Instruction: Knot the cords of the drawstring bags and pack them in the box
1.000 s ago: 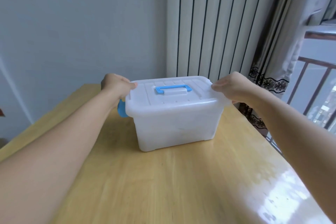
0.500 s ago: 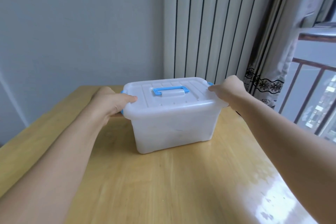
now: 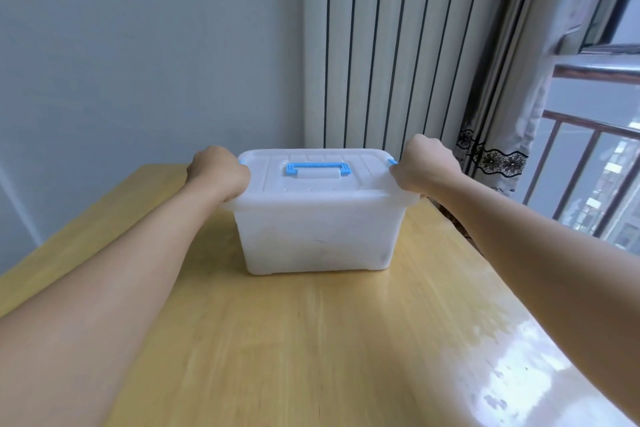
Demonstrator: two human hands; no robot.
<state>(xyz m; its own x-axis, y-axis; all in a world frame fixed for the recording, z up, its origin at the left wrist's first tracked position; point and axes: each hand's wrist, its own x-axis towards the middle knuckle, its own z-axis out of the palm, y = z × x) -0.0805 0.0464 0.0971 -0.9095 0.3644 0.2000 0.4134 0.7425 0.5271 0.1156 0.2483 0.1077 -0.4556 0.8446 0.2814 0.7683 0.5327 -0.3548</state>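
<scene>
Gripping the translucent plastic box [image 3: 318,232] at both ends, the person stood over a wooden table [image 3: 311,340] with arms stretched forward. The left hand [image 3: 219,172] was curled over the left end of the white lid [image 3: 311,191], knuckles up, its fingers hidden down the far side. The right hand [image 3: 426,166] was curled the same way over the right end, just beside a blue latch [image 3: 392,161] that peeked out by the knuckles; whether its fingers pressed that latch or only the rim could not be told. The matching latch on the left was covered by the hand.

The box sat flat on the table near the far edge, lid on, its blue carry handle [image 3: 318,169] lying flat on top. The cloudy walls showed nothing clear inside, and no drawstring bags lay in sight on the table, so whether any were packed could not be judged.

By the look of the grip, the step in hand was working the box itself, either releasing the end latches to lift the lid or clipping them down. If opening was meant, the next move would call for both latches to swing free together and the lid to rise evenly, with the box kept from sliding on the glossy wood. A striped curtain [image 3: 381,45] and a window railing [image 3: 588,135] stood behind.
</scene>
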